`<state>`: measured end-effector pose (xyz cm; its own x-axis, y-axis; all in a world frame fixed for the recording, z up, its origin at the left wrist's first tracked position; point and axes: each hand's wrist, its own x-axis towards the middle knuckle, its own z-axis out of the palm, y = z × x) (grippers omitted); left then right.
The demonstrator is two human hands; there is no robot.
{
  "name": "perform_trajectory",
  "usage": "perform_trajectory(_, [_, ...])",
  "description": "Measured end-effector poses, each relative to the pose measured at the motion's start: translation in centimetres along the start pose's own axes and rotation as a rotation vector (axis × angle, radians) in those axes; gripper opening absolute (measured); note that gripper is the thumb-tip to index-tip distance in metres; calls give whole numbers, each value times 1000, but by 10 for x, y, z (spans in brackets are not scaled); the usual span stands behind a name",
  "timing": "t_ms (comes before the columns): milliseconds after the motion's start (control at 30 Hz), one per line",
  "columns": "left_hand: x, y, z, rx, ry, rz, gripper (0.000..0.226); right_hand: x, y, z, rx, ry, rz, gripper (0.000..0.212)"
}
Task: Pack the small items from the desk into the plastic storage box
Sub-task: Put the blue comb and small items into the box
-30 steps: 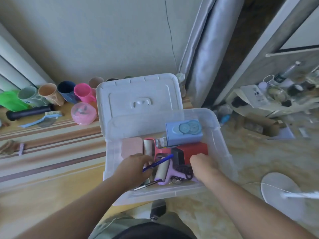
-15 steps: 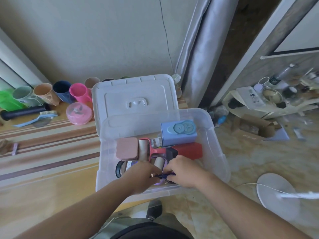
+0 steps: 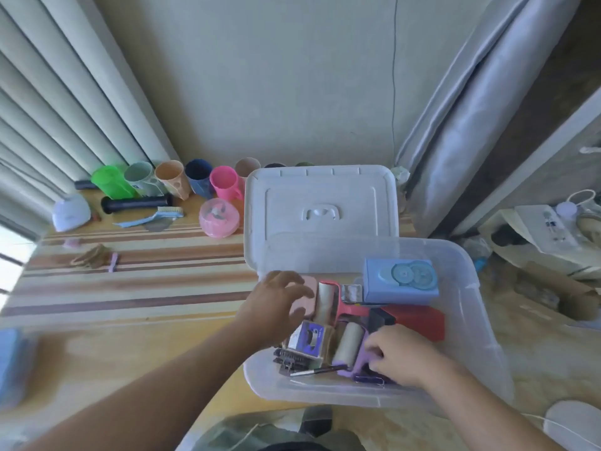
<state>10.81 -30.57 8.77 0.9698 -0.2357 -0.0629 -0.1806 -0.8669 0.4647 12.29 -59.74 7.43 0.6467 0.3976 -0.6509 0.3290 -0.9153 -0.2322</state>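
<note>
The clear plastic storage box (image 3: 473,288) sits at the desk's right end, its white lid (image 3: 322,196) standing behind it. Inside lie a blue case with discs (image 3: 400,281), a red box (image 3: 419,320), a pink compact (image 3: 309,299), a pink roller (image 3: 328,301), a purple-printed packet (image 3: 309,336), a black comb (image 3: 289,356) and a purple lint roller (image 3: 348,348). My left hand (image 3: 279,304) hovers open over the box's left side, above the compact. My right hand (image 3: 400,356) is low in the front of the box, fingers curled on the roller's purple handle.
On the striped desk stand several coloured cups (image 3: 224,183), a pink round container (image 3: 219,218), a blue brush (image 3: 153,216), a black cylinder (image 3: 136,203), a white object (image 3: 70,213) and hair ties (image 3: 94,257). A blurred blue thing (image 3: 9,362) lies at the near left. Curtains flank the wall.
My left hand has let go of the blue pen, risen from the front of the box and opened over its left side. My right hand stays low among the items.
</note>
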Motion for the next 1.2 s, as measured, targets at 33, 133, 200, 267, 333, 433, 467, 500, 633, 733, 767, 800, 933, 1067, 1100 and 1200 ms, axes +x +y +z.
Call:
perform_trajectory(33, [-1,-11,-7,21,34,4,33,5,-13,-6,90,73,-52,7])
perform_trajectory(133, [-5,-46,-30,53,118,-56,35,28,-58,-33,269,289,-181,29])
perform_trajectory(200, [-8,-74,-46,46,166,-124,38,51,-91,-51,266,402,-240,43])
perform_trajectory(267, [-14,-105,-61,33,189,-204,42,74,-125,-66,253,487,-274,47])
perform_trajectory(333, [-25,-141,-75,19,208,-287,44,98,-163,-77,231,563,-327,45])
perform_trajectory(433, [-48,-203,-94,10,206,-421,48,141,-224,-86,210,589,-421,46])
perform_trajectory(467, [-57,-225,-100,12,193,-470,50,158,-243,-89,196,571,-445,48])
perform_trajectory(500, [-65,-248,-105,12,185,-517,52,176,-263,-92,177,550,-464,50])
perform_trajectory(633, [-97,-343,-118,17,186,-710,62,254,-344,-98,105,394,-464,52])
perform_trajectory(733, [-112,-411,-120,-34,177,-847,74,312,-401,-93,50,292,-462,53])
perform_trajectory(767, [-115,-430,-120,-71,159,-905,77,330,-418,-89,17,259,-465,53])
perform_trajectory(800, [-116,-450,-118,-106,138,-960,79,345,-435,-85,-19,218,-465,52])
perform_trajectory(933, [-115,-504,-108,-157,81,-1030,83,390,-484,-73,-106,145,-427,47])
perform_trajectory(1067, [-101,-531,-96,-107,63,-832,70,431,-501,-73,-118,196,-373,61])
perform_trajectory(1100, [-98,-552,-91,-118,69,-829,67,457,-512,-74,-138,216,-341,63])
perform_trajectory(1200, [-91,-542,-84,-82,135,-803,57,476,-493,-99,-231,276,-243,67])
